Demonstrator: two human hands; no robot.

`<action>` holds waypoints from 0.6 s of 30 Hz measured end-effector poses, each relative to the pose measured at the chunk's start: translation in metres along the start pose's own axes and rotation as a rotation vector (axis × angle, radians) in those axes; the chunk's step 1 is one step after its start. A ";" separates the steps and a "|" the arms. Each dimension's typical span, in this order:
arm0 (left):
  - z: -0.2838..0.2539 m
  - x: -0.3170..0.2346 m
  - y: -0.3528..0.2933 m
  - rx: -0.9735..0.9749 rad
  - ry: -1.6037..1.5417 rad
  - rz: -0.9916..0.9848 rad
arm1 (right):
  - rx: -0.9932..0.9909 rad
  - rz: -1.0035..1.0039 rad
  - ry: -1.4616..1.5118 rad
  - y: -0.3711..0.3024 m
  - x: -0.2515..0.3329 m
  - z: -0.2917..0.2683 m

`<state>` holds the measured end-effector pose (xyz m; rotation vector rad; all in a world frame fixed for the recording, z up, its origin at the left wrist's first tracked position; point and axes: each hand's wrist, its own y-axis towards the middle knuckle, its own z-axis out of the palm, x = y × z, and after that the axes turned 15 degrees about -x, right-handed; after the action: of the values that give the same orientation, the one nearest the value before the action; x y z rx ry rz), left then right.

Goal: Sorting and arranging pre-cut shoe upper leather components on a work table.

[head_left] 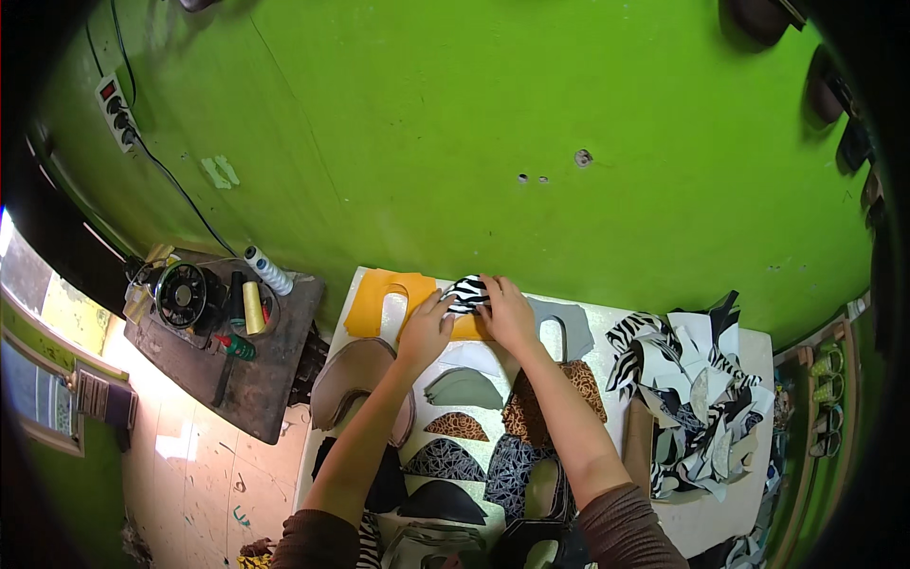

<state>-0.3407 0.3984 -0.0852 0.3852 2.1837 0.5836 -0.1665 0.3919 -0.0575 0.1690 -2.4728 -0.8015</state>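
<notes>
At the far edge of the white table [592, 353], a black-and-white zebra-print cut piece [465, 295] lies between my hands. My left hand [427, 327] grips its left side with bent fingers. On its right side, my right hand [509, 315] closes over the edge, the fingertips partly hidden. Beneath and beside it are orange-yellow cut pieces [368, 302], one with a curved cutout. A grey cut piece [573, 327] sits just right of my right hand. Nearer me lie a grey-green curved piece [463, 388], a brown leopard-print piece [457, 426] and a black patterned piece [445, 459].
A heap of mixed scraps [701, 408] covers the table's right side. To the left, a dark worktable [270, 379] carries a sewing machine [185, 294], thread cones [253, 308] and a green bottle [239, 347]. A green wall [427, 142] rises behind, with a power strip [117, 114] on it.
</notes>
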 end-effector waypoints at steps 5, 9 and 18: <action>-0.004 0.002 -0.013 0.044 0.085 0.051 | 0.131 0.033 -0.118 -0.007 -0.017 0.027; -0.005 0.000 -0.022 0.079 0.110 0.042 | 0.127 0.023 -0.098 -0.009 -0.009 0.016; -0.006 -0.109 -0.067 0.051 -0.032 0.147 | -0.119 0.260 0.242 -0.097 0.032 -0.098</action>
<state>-0.2836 0.2903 -0.0472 0.5824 2.1555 0.5983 -0.1472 0.2544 -0.0321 -0.0925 -2.1579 -0.7640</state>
